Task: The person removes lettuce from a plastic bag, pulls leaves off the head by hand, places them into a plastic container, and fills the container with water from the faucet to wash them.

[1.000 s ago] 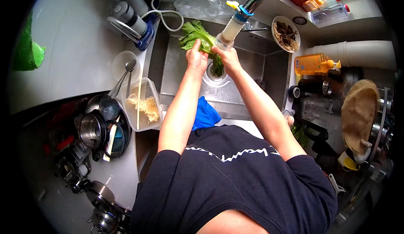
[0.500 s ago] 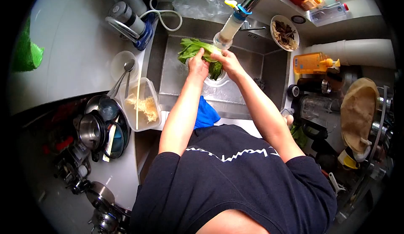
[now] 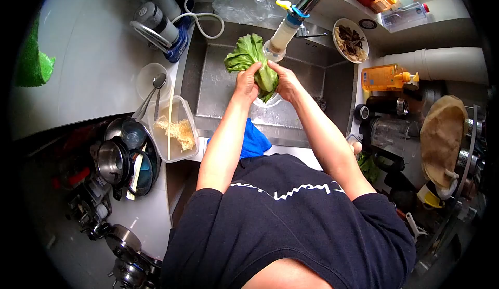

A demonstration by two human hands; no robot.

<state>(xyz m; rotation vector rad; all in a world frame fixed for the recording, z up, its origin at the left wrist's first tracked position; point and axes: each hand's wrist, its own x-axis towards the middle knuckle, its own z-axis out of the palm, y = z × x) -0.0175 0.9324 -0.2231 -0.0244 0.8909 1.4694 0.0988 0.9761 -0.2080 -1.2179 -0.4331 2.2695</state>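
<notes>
Green leafy lettuce [image 3: 253, 60] is held between my two hands over the steel sink [image 3: 208, 88]. My left hand [image 3: 246, 84] grips it from the left, thumb on top of the leaves. On the other side my right hand [image 3: 285, 81] has its fingers wrapped round the lettuce, thumb pressed against it. The tap [image 3: 283, 36], with a clear filter and a blue collar, ends just above and to the right of the leaves. Part of the drain, below the hands, is hidden by the lettuce.
Left of the sink stands a plastic container [image 3: 192, 117] with pale shreds and a chopstick. A bowl of dark and pale food pieces [image 3: 351, 40] sits at the back right corner. An orange pump bottle [image 3: 382, 78] lies to the right. A blue cloth [image 3: 254, 139] hangs at the front edge.
The lettuce has been turned and lifted, so its leaves now fan upward with more of their surface showing. Both hands have shifted slightly around it, still gripping.
</notes>
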